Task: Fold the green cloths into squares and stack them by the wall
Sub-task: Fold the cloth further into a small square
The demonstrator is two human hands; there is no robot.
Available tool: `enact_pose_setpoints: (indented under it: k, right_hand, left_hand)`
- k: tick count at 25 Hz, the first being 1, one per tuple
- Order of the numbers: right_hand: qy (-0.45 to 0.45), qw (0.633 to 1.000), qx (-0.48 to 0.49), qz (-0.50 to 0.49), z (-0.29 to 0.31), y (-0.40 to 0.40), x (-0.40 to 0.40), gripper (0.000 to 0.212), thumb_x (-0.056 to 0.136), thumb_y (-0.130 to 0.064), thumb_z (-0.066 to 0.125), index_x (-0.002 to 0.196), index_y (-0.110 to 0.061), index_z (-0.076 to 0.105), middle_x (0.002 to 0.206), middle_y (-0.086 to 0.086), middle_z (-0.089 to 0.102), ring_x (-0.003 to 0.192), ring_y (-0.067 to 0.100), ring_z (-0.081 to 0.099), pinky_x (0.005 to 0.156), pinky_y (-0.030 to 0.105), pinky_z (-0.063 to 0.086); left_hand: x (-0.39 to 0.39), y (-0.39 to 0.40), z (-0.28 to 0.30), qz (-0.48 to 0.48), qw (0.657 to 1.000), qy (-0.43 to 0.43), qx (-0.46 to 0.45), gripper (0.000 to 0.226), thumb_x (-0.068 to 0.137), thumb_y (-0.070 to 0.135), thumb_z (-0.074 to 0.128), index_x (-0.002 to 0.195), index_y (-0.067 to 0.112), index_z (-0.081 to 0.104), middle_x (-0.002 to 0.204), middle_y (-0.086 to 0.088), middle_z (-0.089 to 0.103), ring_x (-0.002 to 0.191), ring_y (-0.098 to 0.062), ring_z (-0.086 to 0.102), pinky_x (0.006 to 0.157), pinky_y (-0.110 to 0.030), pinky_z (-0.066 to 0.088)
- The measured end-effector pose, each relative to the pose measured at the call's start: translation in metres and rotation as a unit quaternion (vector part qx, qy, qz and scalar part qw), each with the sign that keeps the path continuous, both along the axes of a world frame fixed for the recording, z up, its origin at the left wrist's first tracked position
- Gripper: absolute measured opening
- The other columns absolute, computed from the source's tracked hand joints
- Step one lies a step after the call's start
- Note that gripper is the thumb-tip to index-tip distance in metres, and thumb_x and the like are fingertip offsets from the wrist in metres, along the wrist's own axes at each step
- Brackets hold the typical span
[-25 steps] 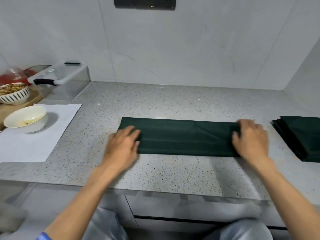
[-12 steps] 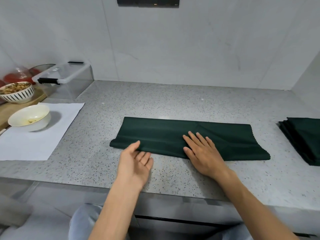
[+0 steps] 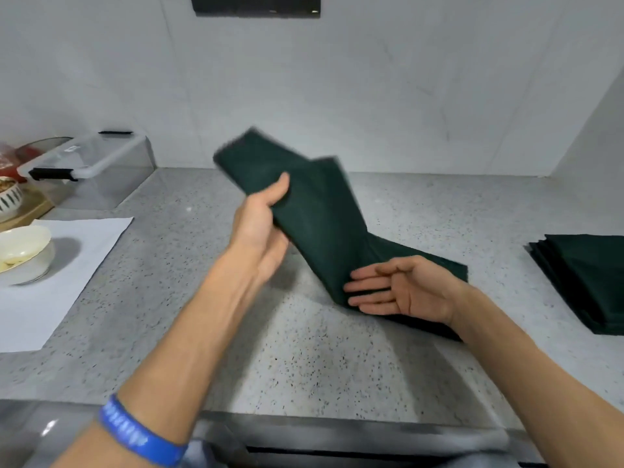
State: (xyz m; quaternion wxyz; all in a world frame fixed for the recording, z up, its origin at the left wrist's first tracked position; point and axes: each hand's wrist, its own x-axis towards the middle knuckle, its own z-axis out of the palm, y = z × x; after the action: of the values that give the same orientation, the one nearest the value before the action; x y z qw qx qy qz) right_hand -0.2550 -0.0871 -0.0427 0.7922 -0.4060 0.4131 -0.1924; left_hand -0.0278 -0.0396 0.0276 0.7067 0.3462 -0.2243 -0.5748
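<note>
A dark green cloth (image 3: 317,211), folded into a long strip, lies partly on the speckled counter (image 3: 202,298). My left hand (image 3: 261,224) grips its left end, thumb on top, and holds that end raised above the counter. My right hand (image 3: 398,288) lies with straight fingers, palm turned up, at the middle of the strip where it bends. The right half of the cloth stays flat on the counter under and behind that hand. A stack of folded green cloths (image 3: 587,282) sits at the right edge by the side wall.
A white paper sheet (image 3: 67,265) with a cream bowl (image 3: 23,255) lies at the left. Behind it stand a clear lidded plastic box (image 3: 91,167), a patterned bowl (image 3: 8,197) on a wooden board, and red items. The back wall carries a black socket strip (image 3: 255,5).
My left hand has taken hold of the cloth's left end and lifted it up and to the right. My right hand has slid to the strip's middle and turned palm up.
</note>
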Motion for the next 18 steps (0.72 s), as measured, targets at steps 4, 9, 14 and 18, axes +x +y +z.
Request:
enact_pose_setpoints:
  k: [4, 9, 14, 18]
  right_hand:
    - [-0.234, 0.97, 0.043, -0.044, 0.004, -0.059, 0.031, 0.084, 0.096, -0.066, 0.023, 0.138, 0.003, 0.047, 0.137, 0.03, 0.052, 0.122, 0.047, 0.055, 0.093, 0.054, 0.052]
    - [-0.289, 0.947, -0.132, -0.048, 0.095, -0.093, 0.054, 0.028, 0.087, -0.024, 0.051, 0.091, -0.006, 0.072, 0.09, 0.014, 0.072, 0.083, 0.028, 0.068, 0.073, 0.036, 0.058]
    - [-0.107, 0.977, -0.113, -0.149, 0.124, -0.116, 0.043, 0.035, 0.087, -0.01, 0.047, 0.114, -0.003, 0.067, 0.101, 0.014, 0.073, 0.089, 0.03, 0.07, 0.082, 0.039, 0.059]
    - [0.057, 0.978, -0.06, -0.193, 0.029, -0.105, 0.038, 0.036, 0.088, 0.0, 0.047, 0.12, 0.003, 0.062, 0.091, 0.015, 0.073, 0.068, 0.026, 0.072, 0.053, 0.033, 0.059]
  left_hand:
    - [-0.019, 0.003, 0.057, -0.194, 0.946, -0.209, -0.153, 0.037, 0.09, 0.015, 0.061, 0.126, 0.011, 0.063, 0.126, -0.007, 0.067, 0.119, -0.022, 0.063, 0.102, -0.038, 0.048]
    - [-0.01, 0.004, 0.073, -0.337, 0.703, -0.54, -0.318, 0.031, 0.097, 0.006, 0.054, 0.125, 0.011, 0.066, 0.128, 0.009, 0.065, 0.123, -0.003, 0.057, 0.1, -0.02, 0.045]
    - [0.02, 0.01, 0.034, -0.228, 0.617, -0.656, -0.371, 0.044, 0.093, -0.002, 0.057, 0.13, 0.021, 0.063, 0.143, 0.011, 0.054, 0.142, -0.009, 0.037, 0.115, -0.033, 0.033]
    - [0.041, 0.035, -0.059, -0.277, 0.534, -0.751, -0.273, 0.088, 0.075, -0.017, 0.06, 0.138, 0.043, 0.05, 0.15, 0.027, 0.038, 0.145, 0.002, 0.023, 0.119, -0.045, 0.023]
